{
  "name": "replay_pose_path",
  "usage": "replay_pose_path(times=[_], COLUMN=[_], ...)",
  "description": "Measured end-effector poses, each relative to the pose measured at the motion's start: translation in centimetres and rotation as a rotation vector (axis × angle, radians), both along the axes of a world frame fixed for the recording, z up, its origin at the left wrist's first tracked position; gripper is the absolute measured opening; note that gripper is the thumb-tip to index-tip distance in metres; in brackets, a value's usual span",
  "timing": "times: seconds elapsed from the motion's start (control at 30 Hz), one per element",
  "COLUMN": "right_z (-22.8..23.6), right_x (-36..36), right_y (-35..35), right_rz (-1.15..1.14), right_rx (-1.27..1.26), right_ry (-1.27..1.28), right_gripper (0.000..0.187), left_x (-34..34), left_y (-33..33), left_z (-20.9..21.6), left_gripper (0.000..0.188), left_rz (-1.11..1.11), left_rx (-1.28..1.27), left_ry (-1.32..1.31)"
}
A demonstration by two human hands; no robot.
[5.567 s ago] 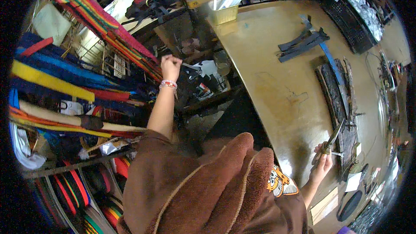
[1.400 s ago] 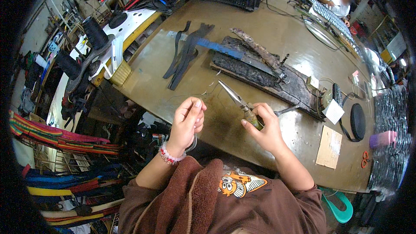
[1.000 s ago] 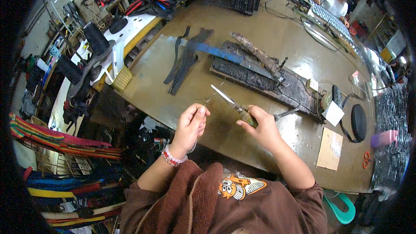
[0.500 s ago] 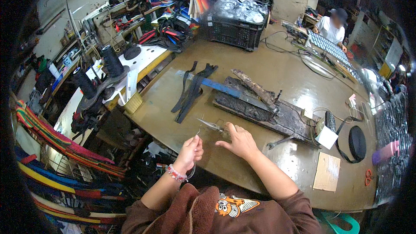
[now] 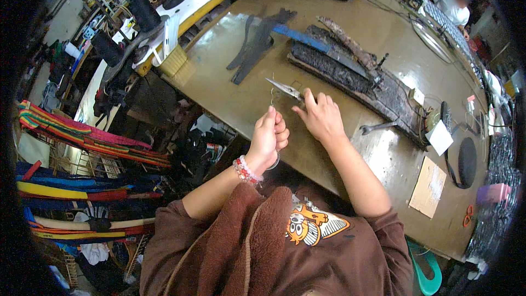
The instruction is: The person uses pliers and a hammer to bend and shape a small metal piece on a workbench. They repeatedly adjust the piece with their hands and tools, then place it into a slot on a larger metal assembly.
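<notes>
"What's nearest?"
"The left hand, pinching; apart from it, the right hand grips a pointed metal tool."
"Pinching what?"
"A thin strand, rising by the tool's tip; touching, I can't tell. Probably light, springy, best pinched low."

Worn on the head of the person at the table, the left of two side-by-side fisheye cameras peers steeply down here, close over the brown shirt, at the left hand and right hand. From behind the table's near edge, which slants from upper left to lower right, it faces across to the far side, a co-worker small beyond. Straight edges bow; darkness rings the view.
</notes>
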State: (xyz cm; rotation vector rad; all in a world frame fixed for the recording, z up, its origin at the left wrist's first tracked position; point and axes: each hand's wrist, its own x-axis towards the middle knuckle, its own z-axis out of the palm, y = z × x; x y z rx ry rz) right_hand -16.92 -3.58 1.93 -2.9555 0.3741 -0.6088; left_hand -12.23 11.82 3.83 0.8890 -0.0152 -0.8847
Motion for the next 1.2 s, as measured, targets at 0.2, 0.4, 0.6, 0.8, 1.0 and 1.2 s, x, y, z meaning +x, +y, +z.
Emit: replay_pose_path(times=[0.2,0.4,0.6,0.8,1.0,1.2], right_z=[0.0,0.0,0.0,-0.3,-0.4,-0.9], right_x=[0.0,0.0,0.2,0.3,0.5,0.7], right_y=[0.2,0.4,0.4,0.2,0.3,0.1], right_rz=[-0.012,-0.011,-0.034,0.043,0.013,0.023], right_rx=[0.008,-0.015,-0.003,0.003,-0.061,-0.095], right_ry=[-0.037,-0.022,-0.036,-0.061,-0.086,-0.167], right_gripper=[0.048,0.05,0.05,0.048,0.047,0.044], left_x=[-2.0,-4.4,-5.3,-6.4,-7.1,-8.6], left_y=[-0.3,0.9,1.3,2.1,2.7,3.3], left_z=[0.8,1.6,2.1,2.5,2.6,2.6], left_gripper=[0.031,0.029,0.028,0.028,0.029,0.03], left_rz=[0.085,0.088,0.082,0.102,0.118,-0.027], left_rx=[0.089,0.131,0.051,0.065,-0.071,-0.095], left_ry=[-0.057,-0.095,-0.007,0.176,0.335,0.252])
